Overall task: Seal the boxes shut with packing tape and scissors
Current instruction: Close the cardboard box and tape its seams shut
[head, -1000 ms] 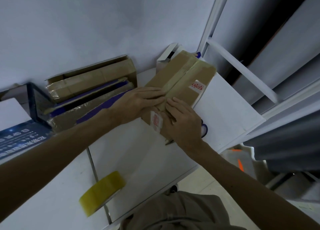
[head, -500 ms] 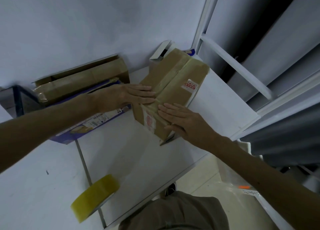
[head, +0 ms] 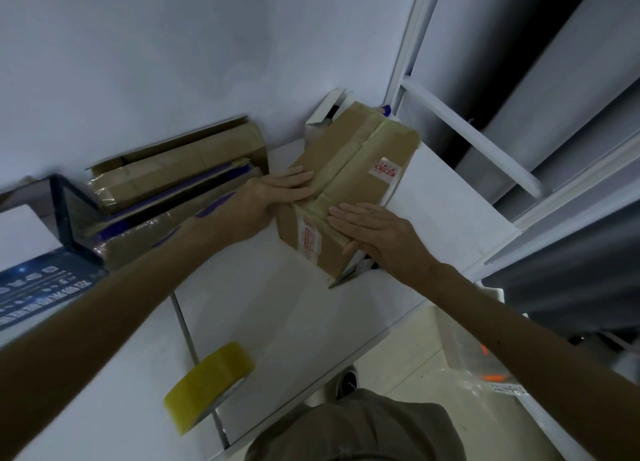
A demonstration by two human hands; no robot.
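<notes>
Head view: a second ago the right hand [head: 377, 230] was bent over the near end of the cardboard box [head: 332, 145]. Now it lies flat, fingers straight and together, pressing the tape strip [head: 351, 169] where it folds over that end. The left hand [head: 273, 200] has slid a little off the seam. It is also flat and open, its fingertips touching the strip's left edge, and it grips nothing.

The box sits under both hands on the white desk [head: 277, 308]. The strip runs away from the fingertips along the whole top seam, so this looks like the final smoothing, and the box seems sealed.

The yellow tape roll [head: 211, 381] lies well behind the left hand, near the desk's front edge. What may be a scissors tip [head: 346, 276] pokes out just under the right hand. Other taped boxes [head: 173, 180] are stacked beyond the left forearm.
</notes>
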